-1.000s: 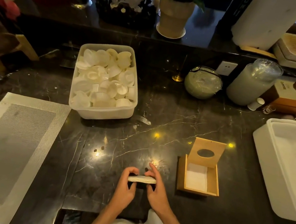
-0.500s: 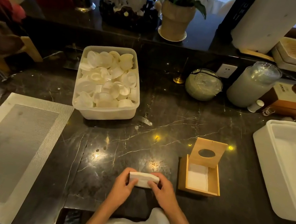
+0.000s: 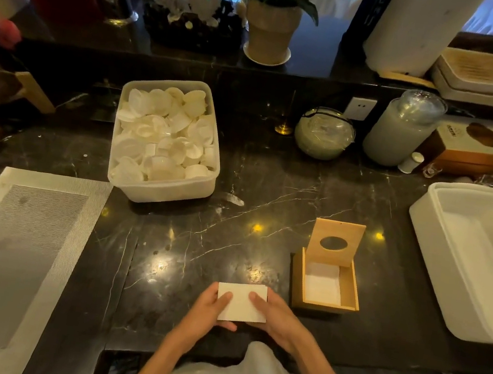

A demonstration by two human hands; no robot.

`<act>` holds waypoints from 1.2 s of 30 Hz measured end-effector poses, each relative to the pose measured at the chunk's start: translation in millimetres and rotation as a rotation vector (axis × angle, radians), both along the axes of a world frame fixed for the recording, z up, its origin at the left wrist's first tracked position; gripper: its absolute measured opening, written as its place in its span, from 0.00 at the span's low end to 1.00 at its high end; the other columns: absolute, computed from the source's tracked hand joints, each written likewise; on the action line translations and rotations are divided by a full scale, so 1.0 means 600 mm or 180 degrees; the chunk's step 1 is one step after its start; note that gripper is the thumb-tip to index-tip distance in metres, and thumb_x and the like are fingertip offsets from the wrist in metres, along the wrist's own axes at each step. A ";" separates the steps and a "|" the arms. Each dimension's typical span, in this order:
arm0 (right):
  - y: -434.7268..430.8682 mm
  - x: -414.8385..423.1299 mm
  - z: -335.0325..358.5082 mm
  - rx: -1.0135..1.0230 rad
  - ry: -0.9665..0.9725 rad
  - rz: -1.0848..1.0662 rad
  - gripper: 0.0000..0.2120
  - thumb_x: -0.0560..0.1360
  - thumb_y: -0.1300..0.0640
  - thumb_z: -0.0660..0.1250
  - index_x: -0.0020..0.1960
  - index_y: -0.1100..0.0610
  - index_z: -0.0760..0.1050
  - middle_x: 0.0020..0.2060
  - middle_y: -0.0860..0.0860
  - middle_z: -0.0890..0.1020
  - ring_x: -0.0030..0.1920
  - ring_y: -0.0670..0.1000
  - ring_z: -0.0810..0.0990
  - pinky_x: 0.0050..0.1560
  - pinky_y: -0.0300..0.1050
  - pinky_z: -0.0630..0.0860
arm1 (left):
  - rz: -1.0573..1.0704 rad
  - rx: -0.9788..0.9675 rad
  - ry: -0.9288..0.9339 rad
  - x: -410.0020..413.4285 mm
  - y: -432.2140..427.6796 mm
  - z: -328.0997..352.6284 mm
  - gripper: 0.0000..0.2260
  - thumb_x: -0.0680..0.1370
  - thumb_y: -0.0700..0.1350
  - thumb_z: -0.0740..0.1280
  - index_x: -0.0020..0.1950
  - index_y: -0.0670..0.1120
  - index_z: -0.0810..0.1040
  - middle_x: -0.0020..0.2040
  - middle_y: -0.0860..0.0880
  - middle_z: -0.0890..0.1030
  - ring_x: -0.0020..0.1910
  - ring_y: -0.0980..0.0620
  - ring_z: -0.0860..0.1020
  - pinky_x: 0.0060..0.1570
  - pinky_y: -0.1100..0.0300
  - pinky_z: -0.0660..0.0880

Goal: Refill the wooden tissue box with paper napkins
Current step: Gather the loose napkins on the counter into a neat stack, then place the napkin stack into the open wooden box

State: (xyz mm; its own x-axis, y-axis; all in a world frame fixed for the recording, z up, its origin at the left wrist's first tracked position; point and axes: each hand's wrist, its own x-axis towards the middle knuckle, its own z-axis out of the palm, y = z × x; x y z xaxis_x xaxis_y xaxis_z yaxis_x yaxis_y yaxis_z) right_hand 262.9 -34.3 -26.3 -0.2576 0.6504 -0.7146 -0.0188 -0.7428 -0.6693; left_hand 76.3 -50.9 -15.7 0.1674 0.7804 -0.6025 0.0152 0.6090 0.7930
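Observation:
A white stack of paper napkins [image 3: 241, 302] is held flat-side up between my two hands near the counter's front edge. My left hand [image 3: 206, 312] grips its left side with the thumb on top, and my right hand [image 3: 278, 318] grips its right side the same way. The wooden tissue box [image 3: 347, 293] stands just to the right of my right hand, apart from it. Its lid [image 3: 335, 243], with an oval hole, is tipped upright at the back. White napkins lie inside the box.
A plastic tub of white shells or lids [image 3: 166, 139] stands at the middle left. A large white bin [image 3: 464, 261] sits at the right. A woven placemat [image 3: 15, 251] covers the left. Jars, a boxed item and a potted plant [image 3: 271, 24] line the back.
Both hands have turned the napkin stack from edge-on to flat side up, and lowered it a little toward me. The wooden box has not moved.

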 end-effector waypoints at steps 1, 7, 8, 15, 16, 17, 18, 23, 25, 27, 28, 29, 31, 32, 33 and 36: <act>0.000 -0.003 0.004 0.0044 -0.0007 0.0018 0.18 0.80 0.52 0.65 0.69 0.51 0.68 0.63 0.56 0.77 0.63 0.55 0.77 0.59 0.53 0.81 | -0.0060 0.0060 0.0055 0.003 0.000 0.004 0.07 0.84 0.45 0.59 0.62 0.47 0.72 0.58 0.44 0.78 0.53 0.48 0.82 0.43 0.56 0.84; -0.010 0.004 0.036 0.0239 -0.0253 0.0137 0.15 0.82 0.50 0.61 0.67 0.49 0.69 0.60 0.51 0.78 0.60 0.51 0.78 0.48 0.42 0.82 | -0.0430 0.0324 0.0235 0.003 0.005 0.034 0.07 0.85 0.46 0.55 0.60 0.51 0.71 0.56 0.45 0.78 0.41 0.54 0.83 0.40 0.60 0.82; -0.014 0.007 0.044 0.0256 -0.0251 0.0132 0.14 0.82 0.50 0.61 0.67 0.48 0.69 0.60 0.50 0.78 0.60 0.50 0.78 0.48 0.41 0.82 | -0.0480 0.0354 0.0209 0.006 0.004 0.041 0.07 0.85 0.46 0.55 0.60 0.51 0.71 0.55 0.45 0.78 0.40 0.54 0.83 0.39 0.61 0.82; -0.028 0.055 0.112 0.0813 -0.0574 0.0153 0.19 0.78 0.46 0.68 0.67 0.40 0.70 0.60 0.46 0.78 0.58 0.47 0.80 0.56 0.46 0.81 | -0.0839 0.0826 0.0195 0.038 0.008 0.071 0.08 0.85 0.50 0.55 0.59 0.56 0.72 0.46 0.51 0.82 0.34 0.52 0.80 0.39 0.58 0.81; -0.026 0.068 0.125 0.0951 -0.0641 0.0156 0.19 0.77 0.48 0.69 0.66 0.40 0.70 0.59 0.46 0.78 0.56 0.46 0.81 0.55 0.44 0.81 | -0.0950 0.0874 0.0173 0.045 0.010 0.078 0.08 0.85 0.51 0.55 0.58 0.59 0.73 0.45 0.52 0.82 0.34 0.52 0.80 0.37 0.59 0.80; -0.024 0.082 0.138 0.1066 -0.0670 0.0239 0.19 0.77 0.51 0.70 0.66 0.40 0.72 0.57 0.47 0.79 0.54 0.45 0.82 0.53 0.43 0.81 | -0.1084 0.0909 0.0175 0.053 0.014 0.084 0.08 0.85 0.52 0.56 0.56 0.60 0.74 0.44 0.53 0.82 0.33 0.53 0.79 0.36 0.61 0.79; -0.020 0.095 0.151 0.1156 -0.0690 0.0402 0.19 0.77 0.54 0.71 0.66 0.42 0.73 0.56 0.48 0.81 0.53 0.45 0.82 0.53 0.42 0.81 | -0.1222 0.0938 0.0205 0.062 0.018 0.089 0.08 0.84 0.52 0.56 0.56 0.61 0.74 0.43 0.53 0.82 0.33 0.53 0.79 0.35 0.62 0.78; -0.005 0.153 0.185 0.1430 -0.1286 0.1262 0.12 0.78 0.56 0.68 0.60 0.46 0.78 0.53 0.43 0.81 0.53 0.42 0.79 0.51 0.39 0.77 | -0.1678 0.1023 0.0163 0.117 0.044 0.104 0.10 0.83 0.55 0.58 0.58 0.53 0.75 0.48 0.46 0.81 0.37 0.53 0.80 0.36 0.62 0.78; 0.005 0.184 0.188 0.1444 -0.1455 0.1148 0.08 0.78 0.56 0.67 0.56 0.47 0.78 0.52 0.45 0.80 0.52 0.43 0.79 0.49 0.39 0.77 | -0.1396 0.0999 0.0039 0.145 0.049 0.103 0.10 0.83 0.53 0.59 0.58 0.52 0.76 0.51 0.48 0.81 0.45 0.51 0.82 0.42 0.57 0.82; 0.014 0.220 0.180 0.1393 -0.1295 0.0494 0.08 0.79 0.58 0.67 0.57 0.51 0.78 0.53 0.51 0.82 0.52 0.48 0.82 0.51 0.45 0.80 | -0.0875 0.0967 0.0091 0.169 0.056 0.094 0.08 0.84 0.51 0.59 0.57 0.53 0.76 0.52 0.50 0.81 0.50 0.50 0.81 0.53 0.47 0.82; 0.018 0.238 0.170 0.1296 -0.0979 -0.0062 0.10 0.79 0.58 0.67 0.60 0.54 0.77 0.55 0.54 0.83 0.54 0.52 0.83 0.53 0.49 0.80 | -0.0670 0.0910 0.0154 0.179 0.062 0.087 0.07 0.84 0.50 0.58 0.58 0.55 0.76 0.53 0.51 0.81 0.52 0.52 0.81 0.56 0.46 0.80; 0.021 0.255 0.157 0.1156 -0.0532 -0.0670 0.14 0.78 0.58 0.66 0.63 0.57 0.76 0.58 0.57 0.83 0.56 0.55 0.83 0.55 0.52 0.80 | -0.0566 0.0827 0.0214 0.188 0.068 0.080 0.07 0.84 0.51 0.58 0.59 0.58 0.74 0.56 0.53 0.80 0.54 0.54 0.80 0.59 0.49 0.79; 0.027 0.280 0.129 0.0941 0.0321 -0.1691 0.21 0.77 0.57 0.65 0.69 0.60 0.72 0.61 0.60 0.81 0.61 0.60 0.80 0.61 0.59 0.76 | -0.0561 0.0599 0.0246 0.204 0.081 0.068 0.10 0.84 0.51 0.57 0.65 0.58 0.70 0.65 0.54 0.76 0.63 0.56 0.76 0.65 0.54 0.74; 0.030 0.286 0.116 0.0852 0.0594 -0.2055 0.22 0.76 0.57 0.65 0.70 0.59 0.71 0.63 0.60 0.80 0.63 0.61 0.79 0.64 0.61 0.74 | -0.0585 0.0463 0.0222 0.213 0.088 0.062 0.13 0.84 0.51 0.57 0.70 0.57 0.67 0.69 0.55 0.72 0.66 0.56 0.72 0.67 0.56 0.71; 0.032 0.287 0.104 0.0751 0.0776 -0.2319 0.22 0.77 0.57 0.64 0.70 0.58 0.71 0.63 0.60 0.80 0.64 0.61 0.78 0.65 0.61 0.73 | -0.0622 0.0340 0.0180 0.223 0.093 0.059 0.17 0.84 0.51 0.57 0.74 0.57 0.63 0.71 0.55 0.69 0.69 0.55 0.69 0.68 0.58 0.68; 0.034 0.277 0.078 0.0586 0.0854 -0.2540 0.18 0.79 0.59 0.62 0.69 0.56 0.72 0.60 0.59 0.82 0.60 0.59 0.81 0.56 0.56 0.79 | -0.0752 0.0218 -0.0019 0.253 0.100 0.054 0.25 0.85 0.50 0.55 0.81 0.55 0.51 0.79 0.52 0.62 0.76 0.51 0.63 0.73 0.53 0.64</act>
